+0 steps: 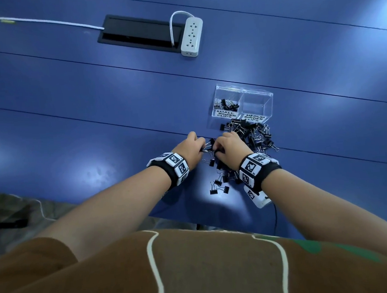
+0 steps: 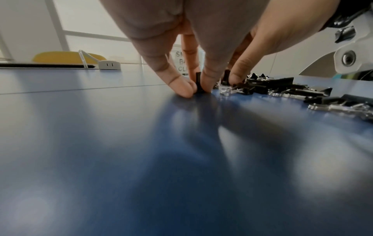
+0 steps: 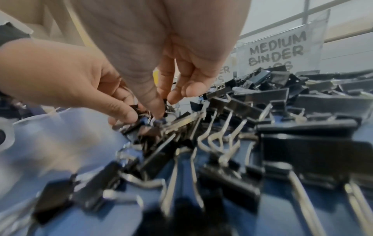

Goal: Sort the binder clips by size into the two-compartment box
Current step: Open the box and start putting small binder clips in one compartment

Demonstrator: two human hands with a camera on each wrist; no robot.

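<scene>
A clear two-compartment box (image 1: 256,92) stands on the blue table. Its "SMALL" side (image 1: 226,115) holds several small clips; the "MEDIUM" side (image 3: 278,51) has none in it. A pile of black binder clips (image 1: 253,134) of both sizes lies in front of the box and trails toward me. My left hand (image 2: 196,87) pinches a small black clip (image 2: 198,81) upright on the table at the pile's left edge. Close beside it, my right hand (image 3: 167,103) pinches another small clip (image 3: 165,102) between thumb and fingertips, low over the pile.
A white power strip (image 1: 191,36) and a black cable hatch (image 1: 139,34) sit far back. A white cord (image 1: 37,21) runs off to the left. The table's near edge (image 1: 217,222) lies just below my wrists. Bare blue table surface (image 1: 84,121) stretches left of the pile.
</scene>
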